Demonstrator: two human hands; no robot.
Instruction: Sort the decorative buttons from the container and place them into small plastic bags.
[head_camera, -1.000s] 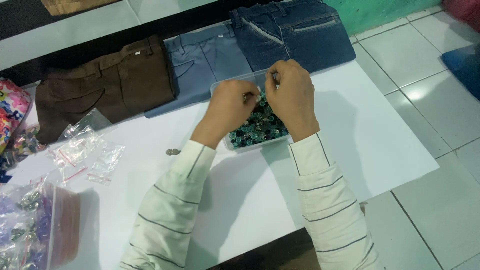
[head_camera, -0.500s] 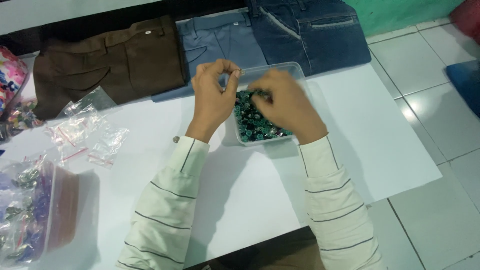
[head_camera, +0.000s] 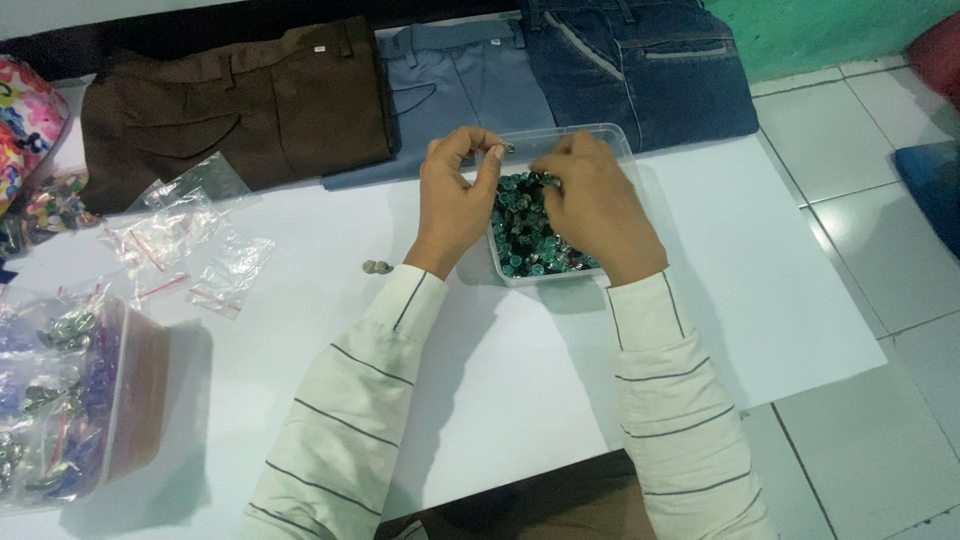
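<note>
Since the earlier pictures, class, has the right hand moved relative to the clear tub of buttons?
Yes. The right hand has dropped from the far rim into the clear tub, onto the buttons.

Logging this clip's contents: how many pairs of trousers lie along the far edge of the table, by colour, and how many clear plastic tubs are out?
Brown trousers: 1
Light blue trousers: 1
Dark blue jeans: 1
Clear tub of small teal pieces, under both hands: 1
Clear tub of filled bags, left edge: 1
Total: 5
</note>
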